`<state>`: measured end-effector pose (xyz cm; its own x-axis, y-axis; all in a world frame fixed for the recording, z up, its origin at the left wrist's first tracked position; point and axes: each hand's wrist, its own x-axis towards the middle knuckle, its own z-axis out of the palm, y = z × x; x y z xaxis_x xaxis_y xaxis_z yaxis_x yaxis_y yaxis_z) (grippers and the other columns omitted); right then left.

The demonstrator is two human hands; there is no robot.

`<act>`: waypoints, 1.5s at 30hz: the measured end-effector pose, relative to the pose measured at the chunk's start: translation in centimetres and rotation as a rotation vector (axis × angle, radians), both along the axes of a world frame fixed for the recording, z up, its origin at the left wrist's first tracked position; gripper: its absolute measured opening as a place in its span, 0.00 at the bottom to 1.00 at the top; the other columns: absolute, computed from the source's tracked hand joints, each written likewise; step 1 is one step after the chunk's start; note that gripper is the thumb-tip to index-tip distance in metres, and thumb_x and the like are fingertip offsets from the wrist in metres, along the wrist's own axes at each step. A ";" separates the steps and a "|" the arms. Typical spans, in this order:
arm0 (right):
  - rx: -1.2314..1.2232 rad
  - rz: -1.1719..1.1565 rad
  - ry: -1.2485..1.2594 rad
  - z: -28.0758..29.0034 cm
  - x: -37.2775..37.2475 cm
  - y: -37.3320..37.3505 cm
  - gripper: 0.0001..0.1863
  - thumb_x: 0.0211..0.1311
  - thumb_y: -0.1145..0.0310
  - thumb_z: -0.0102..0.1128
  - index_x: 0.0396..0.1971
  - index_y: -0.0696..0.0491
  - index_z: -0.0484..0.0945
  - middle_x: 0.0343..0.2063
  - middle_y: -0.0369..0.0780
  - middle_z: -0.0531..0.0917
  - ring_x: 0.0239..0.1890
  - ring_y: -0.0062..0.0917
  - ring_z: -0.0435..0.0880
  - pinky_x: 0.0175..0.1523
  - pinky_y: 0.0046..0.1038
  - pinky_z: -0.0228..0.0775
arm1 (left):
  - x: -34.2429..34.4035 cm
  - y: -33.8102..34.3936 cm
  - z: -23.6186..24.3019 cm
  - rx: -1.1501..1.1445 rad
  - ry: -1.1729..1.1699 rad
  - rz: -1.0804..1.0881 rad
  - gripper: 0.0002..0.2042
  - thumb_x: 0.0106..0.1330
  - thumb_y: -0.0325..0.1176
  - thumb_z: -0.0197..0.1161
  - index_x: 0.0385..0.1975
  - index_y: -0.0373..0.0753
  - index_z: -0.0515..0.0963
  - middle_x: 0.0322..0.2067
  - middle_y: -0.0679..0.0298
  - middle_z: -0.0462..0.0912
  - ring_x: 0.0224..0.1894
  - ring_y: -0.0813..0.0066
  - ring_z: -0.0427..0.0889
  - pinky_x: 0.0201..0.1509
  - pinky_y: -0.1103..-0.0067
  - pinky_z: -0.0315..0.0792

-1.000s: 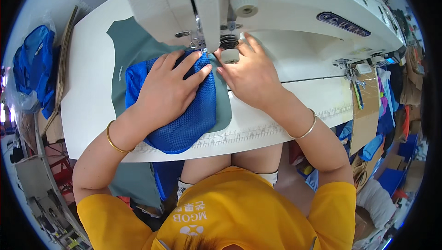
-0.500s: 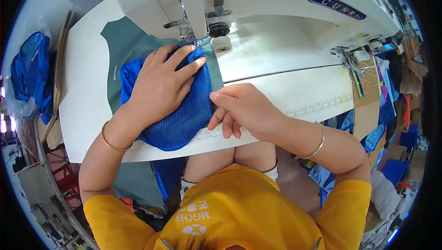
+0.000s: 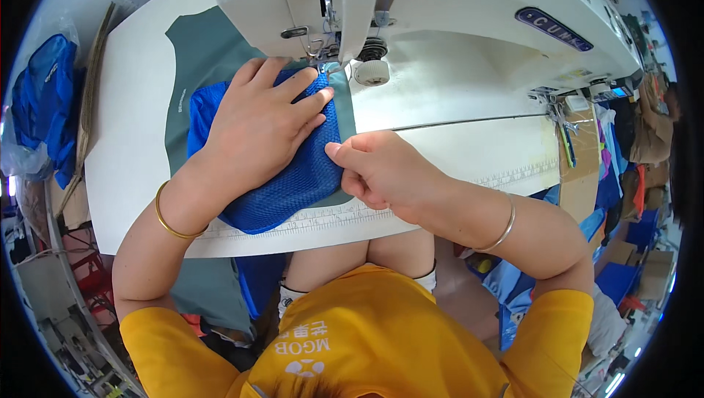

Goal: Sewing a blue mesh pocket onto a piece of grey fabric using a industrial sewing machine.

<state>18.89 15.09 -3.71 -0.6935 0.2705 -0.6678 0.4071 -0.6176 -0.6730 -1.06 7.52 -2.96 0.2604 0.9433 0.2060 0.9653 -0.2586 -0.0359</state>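
Blue mesh fabric [image 3: 293,187] lies bunched on a grey-green fabric panel [image 3: 192,53], both under the sewing machine [image 3: 469,2]. The edge of the mesh runs up to the needle area [image 3: 326,64]. My left hand [image 3: 268,119] rests flat on the blue fabric with fingers spread, its fingertips close to the presser foot. At the right edge of the mesh, my right hand [image 3: 378,174] pinches the fabric between thumb and curled fingers. The fabric beneath my left palm is hidden.
A ruler strip [image 3: 293,223] runs along the front of the white table [image 3: 132,141]. Blue fabric in clear plastic [image 3: 45,104] hangs at the left. Small tools [image 3: 563,130] sit near the machine's right end, with a cardboard piece [image 3: 581,159] beside them.
My right hand's fingers have closed from loosely apart to a pinch on the mesh edge. My left hand stays flat on the fabric. The whole view has shifted slightly.
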 end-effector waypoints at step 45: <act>1.915 0.332 0.298 -4.4 5.7 -4.9 0.19 0.66 0.67 0.62 0.51 0.66 0.83 0.58 0.49 0.83 0.66 0.40 0.76 0.75 0.42 0.64 | 3.0 -4.9 0.2 0.391 -0.376 -0.088 0.21 0.50 0.26 0.80 0.45 0.31 0.83 0.35 0.56 0.83 0.32 0.60 0.80 0.36 0.73 0.73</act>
